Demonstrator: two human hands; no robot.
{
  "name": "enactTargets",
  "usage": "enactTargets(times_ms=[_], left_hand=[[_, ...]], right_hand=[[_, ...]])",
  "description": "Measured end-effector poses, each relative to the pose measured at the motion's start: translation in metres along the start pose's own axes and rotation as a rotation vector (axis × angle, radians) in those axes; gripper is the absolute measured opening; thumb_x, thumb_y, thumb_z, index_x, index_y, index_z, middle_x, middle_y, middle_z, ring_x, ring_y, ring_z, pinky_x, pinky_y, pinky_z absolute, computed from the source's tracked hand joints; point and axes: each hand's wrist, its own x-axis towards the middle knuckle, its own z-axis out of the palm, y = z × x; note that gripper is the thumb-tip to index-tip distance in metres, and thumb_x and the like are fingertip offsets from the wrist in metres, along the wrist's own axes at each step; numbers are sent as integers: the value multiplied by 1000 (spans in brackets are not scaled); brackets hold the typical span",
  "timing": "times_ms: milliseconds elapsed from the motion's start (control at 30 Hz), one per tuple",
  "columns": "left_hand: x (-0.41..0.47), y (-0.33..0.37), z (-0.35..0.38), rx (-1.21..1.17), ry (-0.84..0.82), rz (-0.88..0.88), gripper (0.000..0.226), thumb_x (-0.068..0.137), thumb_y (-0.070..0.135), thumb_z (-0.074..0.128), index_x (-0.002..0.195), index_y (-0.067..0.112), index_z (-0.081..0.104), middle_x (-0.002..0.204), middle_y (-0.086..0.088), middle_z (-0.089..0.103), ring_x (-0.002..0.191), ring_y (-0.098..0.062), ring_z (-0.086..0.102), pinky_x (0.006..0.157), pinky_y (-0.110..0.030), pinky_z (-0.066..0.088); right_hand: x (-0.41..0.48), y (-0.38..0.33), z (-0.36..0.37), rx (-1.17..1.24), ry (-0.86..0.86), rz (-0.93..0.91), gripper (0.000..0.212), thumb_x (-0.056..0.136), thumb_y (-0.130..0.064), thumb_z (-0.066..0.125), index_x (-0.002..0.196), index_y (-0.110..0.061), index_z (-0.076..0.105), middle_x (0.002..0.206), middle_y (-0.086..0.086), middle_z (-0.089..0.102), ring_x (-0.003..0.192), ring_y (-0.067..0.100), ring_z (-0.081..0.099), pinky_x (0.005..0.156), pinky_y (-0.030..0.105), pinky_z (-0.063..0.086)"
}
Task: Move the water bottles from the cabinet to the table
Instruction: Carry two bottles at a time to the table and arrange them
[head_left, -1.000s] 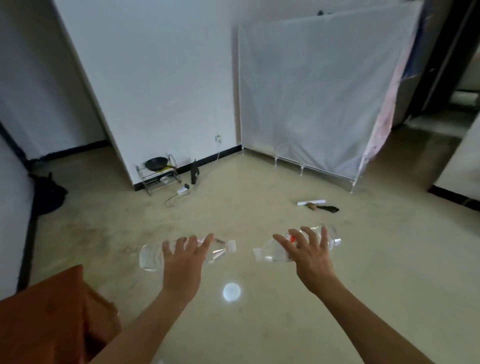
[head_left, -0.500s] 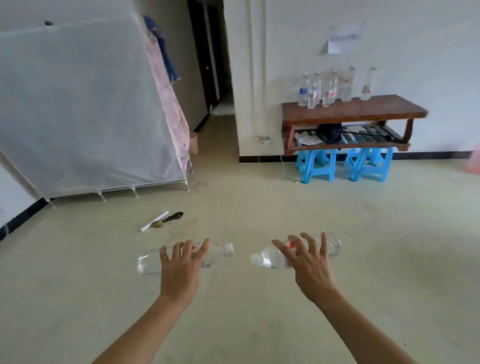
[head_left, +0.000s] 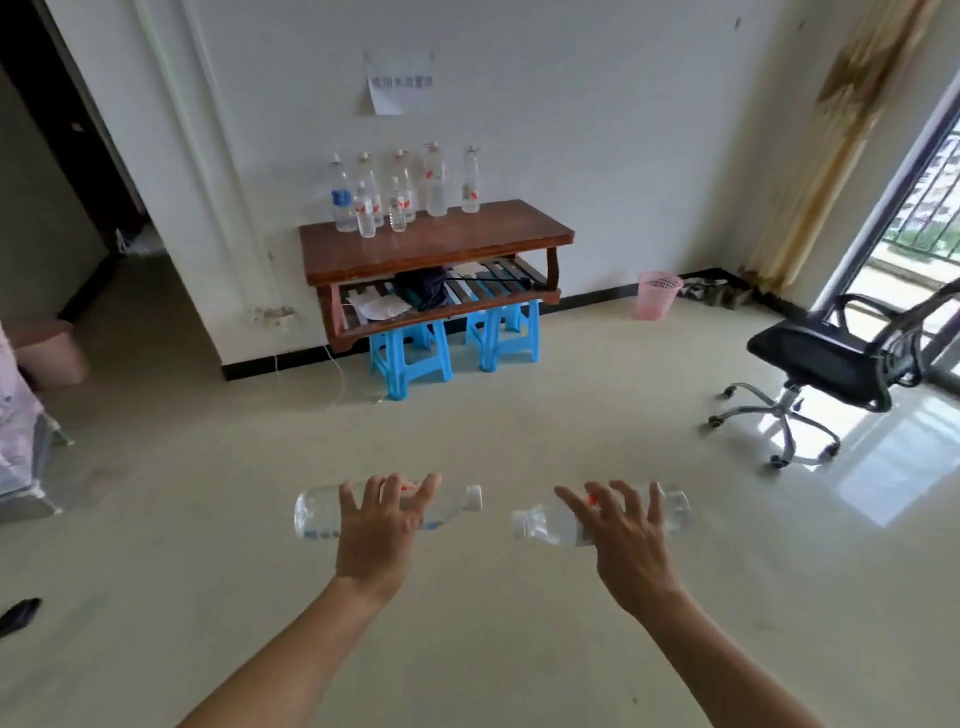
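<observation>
Table (head_left: 436, 248) now centred and closer than before. Left hand (head_left: 375, 525) clamps left bottle (head_left: 317, 512), right hand (head_left: 631, 540) clamps right bottle (head_left: 550, 522); fabric cabinet (head_left: 21, 415) cut off far left.

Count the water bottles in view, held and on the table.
9 visible: one in the left hand, one in the right hand, seven upright at the back of the wooden table. The cluster overlaps, so another may be hidden.

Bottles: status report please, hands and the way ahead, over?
Left hand and right hand each grip one bottle sideways. Table ahead, several bottles on it. Floor between looks open.
</observation>
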Motion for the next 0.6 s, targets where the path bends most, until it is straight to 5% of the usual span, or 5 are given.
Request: enactTargets(times_ms=[233,600], left_hand=[[194,12,3,24,9,137,91,56,-4,75,136,27,48,100,-15,61,89,-37,59,86,-61,44],[479,18,55,27,-31,77,100,51,-3,85,139,28,49,105,-13,62,94,-35,60,82,-55,43]], right_hand=[[132,98,-7,6,90,165,109,51,13,78,141,-38,45,121,8,65,111,39,59,103,73,32],[410,218,55,77,68,85,109,47,8,79,139,-40,45,117,6,65,107,39,61,100,76,36]])
